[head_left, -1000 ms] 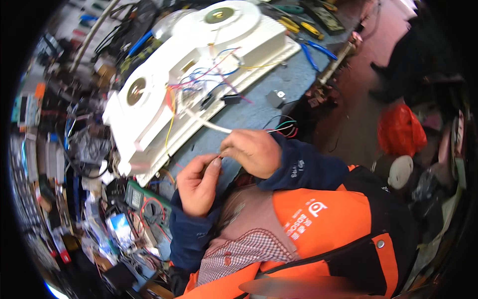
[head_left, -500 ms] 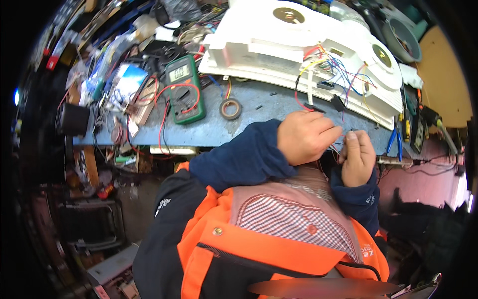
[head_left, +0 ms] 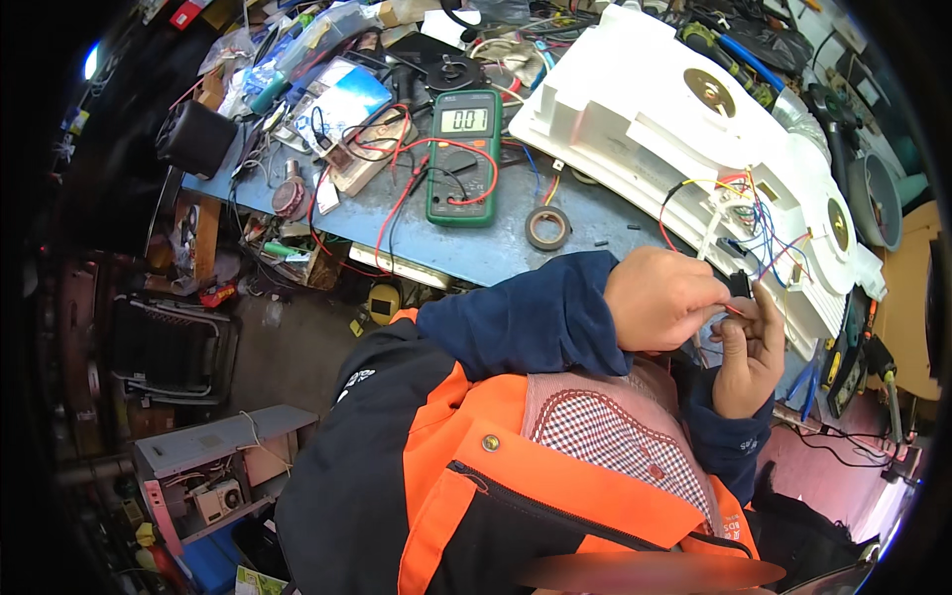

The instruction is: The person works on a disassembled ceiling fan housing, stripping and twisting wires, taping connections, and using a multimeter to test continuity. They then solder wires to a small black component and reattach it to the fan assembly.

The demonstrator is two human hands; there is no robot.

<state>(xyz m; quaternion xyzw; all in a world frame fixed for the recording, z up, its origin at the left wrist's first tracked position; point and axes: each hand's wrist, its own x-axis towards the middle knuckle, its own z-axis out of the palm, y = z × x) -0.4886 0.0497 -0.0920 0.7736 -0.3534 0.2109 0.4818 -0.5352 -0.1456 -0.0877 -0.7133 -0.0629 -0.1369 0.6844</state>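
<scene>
My left hand (head_left: 666,299) reaches across from the left, its fingers closed in a pinch on a thin red wire (head_left: 732,308). Facing it, my right hand (head_left: 749,362) has its index finger raised and its other fingers curled toward the thumb. Whatever those curled fingers grip is too small to make out. Just beyond both hands lies a large white plastic housing (head_left: 635,149) with round brass-coloured discs. Loose coloured wires (head_left: 764,226) spill from its near side. A small black connector (head_left: 740,285) sits right behind my fingers.
A green multimeter (head_left: 464,159) with red and black leads lies on the blue bench (head_left: 397,223), beside a roll of tape (head_left: 547,228). Clutter and a wooden block (head_left: 372,159) fill the left. Blue-handled pliers (head_left: 811,382) lie at the right edge. An opened metal case (head_left: 223,461) stands below.
The view has shifted, so the bench appears lower and further right. My right index finger has lifted away from the thumb; my left hand still pinches the red wire. The multimeter reading has changed.
</scene>
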